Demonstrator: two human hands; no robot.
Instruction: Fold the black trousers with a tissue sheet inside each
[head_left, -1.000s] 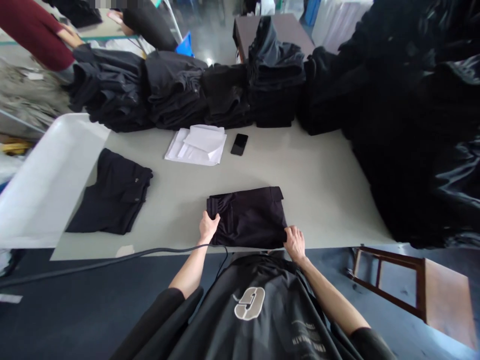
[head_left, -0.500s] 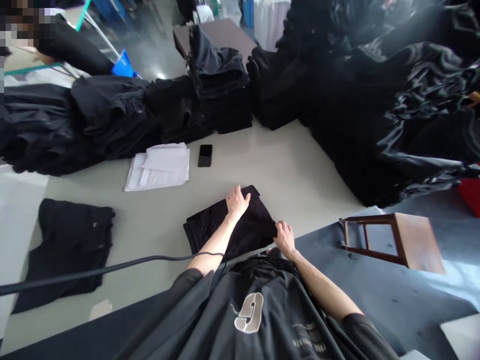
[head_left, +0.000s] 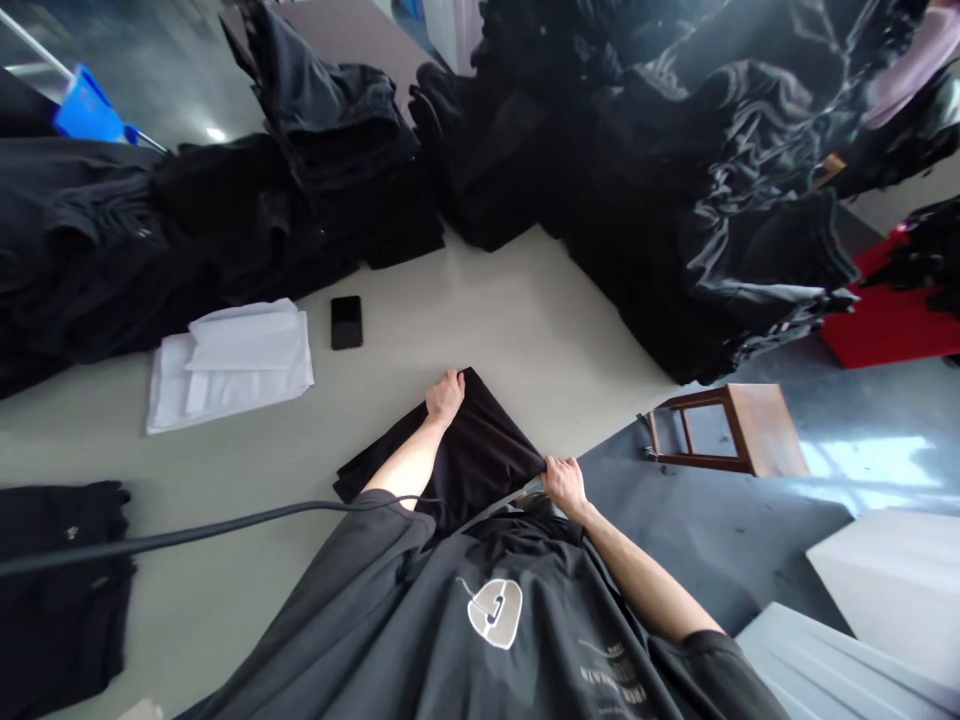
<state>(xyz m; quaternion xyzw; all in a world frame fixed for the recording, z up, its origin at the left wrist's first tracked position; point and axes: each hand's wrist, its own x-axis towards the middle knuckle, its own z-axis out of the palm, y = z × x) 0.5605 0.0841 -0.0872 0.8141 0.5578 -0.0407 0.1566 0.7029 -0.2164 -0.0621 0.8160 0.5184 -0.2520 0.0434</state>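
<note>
A black garment (head_left: 487, 450) lies folded on the grey table at its front edge, close to my body. My left hand (head_left: 445, 396) is closed on the garment's far edge near its top corner. With closed fingers, my right hand (head_left: 564, 483) grips the right corner, and the edge between the two hands looks taut. The garment's near left part is partly hidden under my left forearm. A dark cable crosses over my left arm.
White sheets (head_left: 240, 365) and a black phone (head_left: 346, 322) lie left of centre on the table (head_left: 510, 310). Piled black garments (head_left: 630, 200) line the far side and right. Another folded garment (head_left: 60, 590) rests at left. A wooden stool (head_left: 765, 430) stands at right.
My left hand has closed on the garment's far edge, where its fingers were spread before. The garment's right edge is now pulled straighter. The whole view has shifted to the right.
</note>
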